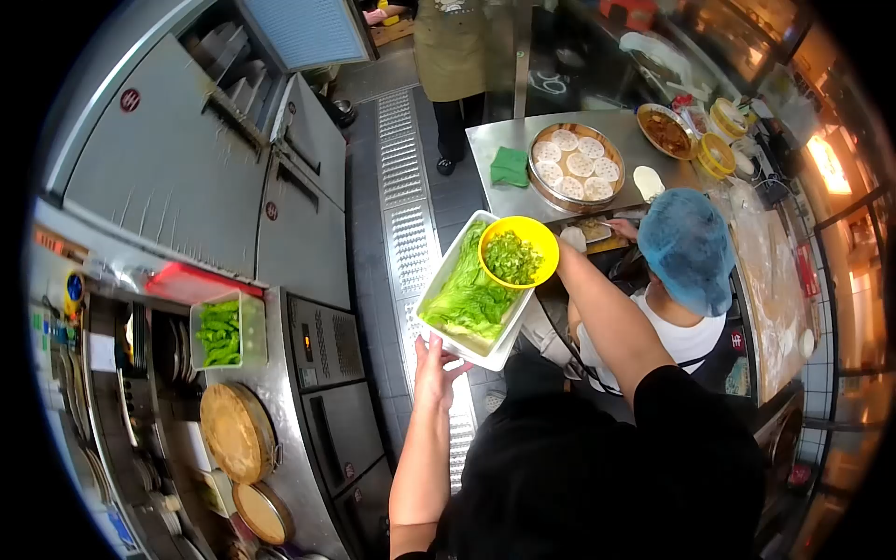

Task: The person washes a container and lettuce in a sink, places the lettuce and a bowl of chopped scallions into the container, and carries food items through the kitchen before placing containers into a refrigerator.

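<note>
My left hand (435, 371) grips the near end of a white plastic container (450, 250), thumb up at its rim and fingers underneath. Green lettuce leaves (467, 297) fill the container, which is held over the floor. A yellow bowl (553, 248) of chopped greens (513, 259) sits over its far right part. My right arm reaches forward to the right side of the bowl. The fingers of my right hand are hidden behind the bowl and container, so what they grip does not show.
A co-worker in a blue hair cap (691, 250) sits close on the right. Beyond stands a steel table (504, 133) with a round steamer (577, 205) of flat dough rounds. Another person in an apron (451, 51) stands ahead. A counter with round boards (236, 427) is left.
</note>
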Tool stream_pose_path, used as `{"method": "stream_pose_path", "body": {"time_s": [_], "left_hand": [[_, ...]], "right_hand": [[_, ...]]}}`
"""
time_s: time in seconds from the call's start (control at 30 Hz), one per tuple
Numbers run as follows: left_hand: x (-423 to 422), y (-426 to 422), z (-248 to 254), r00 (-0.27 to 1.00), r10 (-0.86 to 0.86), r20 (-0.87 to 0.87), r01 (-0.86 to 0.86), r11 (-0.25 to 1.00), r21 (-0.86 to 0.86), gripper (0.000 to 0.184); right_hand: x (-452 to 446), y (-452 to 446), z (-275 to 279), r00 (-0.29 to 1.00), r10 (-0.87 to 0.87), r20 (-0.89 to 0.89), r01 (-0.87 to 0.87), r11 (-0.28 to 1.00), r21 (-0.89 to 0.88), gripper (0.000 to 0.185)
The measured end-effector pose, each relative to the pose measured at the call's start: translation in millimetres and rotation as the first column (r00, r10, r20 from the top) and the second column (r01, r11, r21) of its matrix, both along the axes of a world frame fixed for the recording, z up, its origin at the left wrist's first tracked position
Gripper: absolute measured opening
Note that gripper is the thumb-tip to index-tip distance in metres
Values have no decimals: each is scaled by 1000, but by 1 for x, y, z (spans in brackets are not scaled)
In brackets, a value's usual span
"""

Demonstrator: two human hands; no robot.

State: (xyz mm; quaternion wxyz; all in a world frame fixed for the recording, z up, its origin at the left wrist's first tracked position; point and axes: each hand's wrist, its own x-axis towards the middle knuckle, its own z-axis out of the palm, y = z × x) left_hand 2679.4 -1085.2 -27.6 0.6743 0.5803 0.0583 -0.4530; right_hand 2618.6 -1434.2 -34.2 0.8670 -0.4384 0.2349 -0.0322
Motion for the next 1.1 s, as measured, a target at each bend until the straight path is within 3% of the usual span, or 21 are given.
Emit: {"method": "stream_pose_path", "body": {"time_s": [0.1, 0.13, 0.17, 0.53, 0.63, 0.73, 0.83, 0.9, 1.07, 1.1], "left_hand": [[13, -39, -22, 999, 9, -33, -8, 1000, 20, 62], [18, -50, -21, 995, -40, -86, 36, 998, -50, 110], [21, -62, -30, 996, -45, -82, 40, 998, -58, 114], [41, -204, -66, 987, 68, -147, -84, 991, -107, 118], [47, -239, -69, 990, 83, -112, -90, 994, -55, 89], [59, -261, -70, 993, 37, -109, -43, 998, -55, 101], [60, -284, -81, 991, 95, -98, -97, 995, -18, 99], [65, -298, -79, 993, 63, -96, -71, 994, -85, 95], [84, -329, -77, 979, 65, -193, -89, 989, -120, 121], [87, -335, -74, 983, 46, -180, -70, 989, -129, 122]], "right_hand": [[15, -39, -15, 999, -34, -29, 34, 999, 10, 29], [20, -51, -20, 998, -45, -35, 46, 999, 18, 30], [26, -64, -26, 998, -52, -38, 53, 998, 22, 30], [72, -200, -86, 988, -106, -110, 109, 994, 19, 35], [82, -236, -96, 986, -103, -128, 103, 995, -3, 36], [92, -257, -93, 989, -76, -127, 77, 997, 6, 38], [109, -280, -105, 991, -66, -114, 66, 998, -1, 39], [124, -297, -111, 991, -76, -110, 74, 997, -19, 40], [150, -333, -104, 985, -151, -79, 143, 985, -99, 43], [139, -326, -75, 975, -214, -63, 203, 968, -147, 57]]}}
